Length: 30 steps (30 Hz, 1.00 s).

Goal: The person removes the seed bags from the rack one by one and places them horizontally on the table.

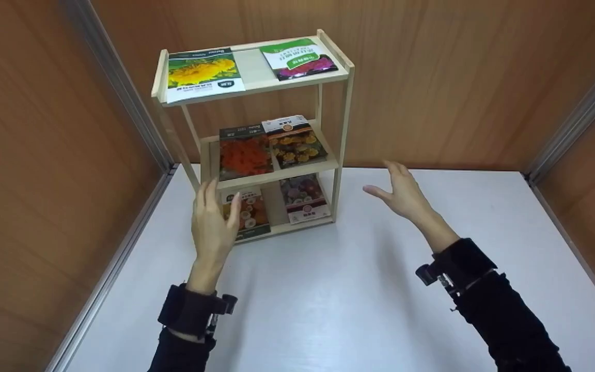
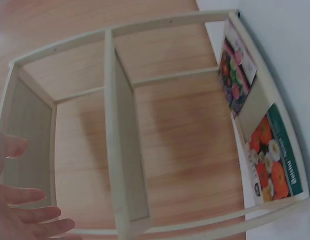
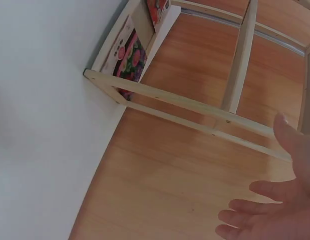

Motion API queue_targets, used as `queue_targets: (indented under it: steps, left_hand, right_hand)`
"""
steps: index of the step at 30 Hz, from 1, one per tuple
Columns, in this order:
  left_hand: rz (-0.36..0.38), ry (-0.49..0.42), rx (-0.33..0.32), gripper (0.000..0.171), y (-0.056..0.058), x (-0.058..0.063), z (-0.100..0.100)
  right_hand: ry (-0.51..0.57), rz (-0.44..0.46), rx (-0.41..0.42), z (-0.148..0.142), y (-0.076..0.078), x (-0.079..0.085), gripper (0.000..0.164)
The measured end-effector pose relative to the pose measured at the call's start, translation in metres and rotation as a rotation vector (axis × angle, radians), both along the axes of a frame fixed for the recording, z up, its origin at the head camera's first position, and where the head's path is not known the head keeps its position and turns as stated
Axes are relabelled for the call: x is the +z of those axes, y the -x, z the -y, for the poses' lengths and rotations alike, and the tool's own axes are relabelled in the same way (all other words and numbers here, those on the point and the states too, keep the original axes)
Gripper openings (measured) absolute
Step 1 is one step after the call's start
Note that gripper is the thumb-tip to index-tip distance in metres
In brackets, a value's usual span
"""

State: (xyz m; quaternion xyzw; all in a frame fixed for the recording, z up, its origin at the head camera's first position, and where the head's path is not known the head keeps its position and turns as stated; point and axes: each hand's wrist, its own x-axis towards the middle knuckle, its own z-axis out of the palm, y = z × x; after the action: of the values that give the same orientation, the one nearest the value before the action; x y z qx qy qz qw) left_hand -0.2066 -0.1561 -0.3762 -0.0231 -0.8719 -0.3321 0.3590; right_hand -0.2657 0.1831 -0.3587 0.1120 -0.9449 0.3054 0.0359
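A three-tier wooden shelf point(image 1: 254, 66) stands at the back left of the white table, with two flower-picture packets on each tier. On top lie a yellow-flower packet point(image 1: 202, 75) and a green-and-white packet point(image 1: 299, 58). The middle tier bears a red-flower packet point(image 1: 246, 152) and an orange-flower one point(image 1: 296, 142). Down on the bottom are an orange-and-white-flower packet point(image 1: 252, 214), partly behind my left hand point(image 1: 212, 227), and a mixed-flower packet point(image 1: 305, 199). That hand is raised before the shelf's left front, fingers extended, holding nothing. My right hand point(image 1: 406, 196) hovers right of the shelf, fingers spread, holding nothing.
The white table point(image 1: 318, 299) reaches back to a wood-grain panel point(image 1: 457, 93). Similar panels with metal corner strips rise on the left and right. Each wrist wears a black strap point(image 1: 189, 310) with a small camera.
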Motion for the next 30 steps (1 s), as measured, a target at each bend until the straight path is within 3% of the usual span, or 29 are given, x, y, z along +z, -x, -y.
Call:
queue_targets:
  steps: [9,14,21,30]
  left_hand:
    - [-0.122,-0.170,0.104,0.042,0.011,0.028,0.030]
    - [-0.151,-0.251,0.107,0.047,0.025,0.038,0.043]
    - [-0.155,-0.331,0.069,0.066,0.045,0.032,0.053]
    - [-0.191,-0.391,-0.064,0.055,0.060,0.025,0.053]
  right_hand:
    - [0.202,-0.131,0.014,0.029,0.024,0.026,0.066]
    - [0.330,-0.142,0.026,0.047,0.041,0.029,0.067]
    - [0.472,-0.057,0.038,0.061,0.059,0.018,0.072]
    - [0.631,-0.183,0.054,0.068,0.076,0.003,0.042]
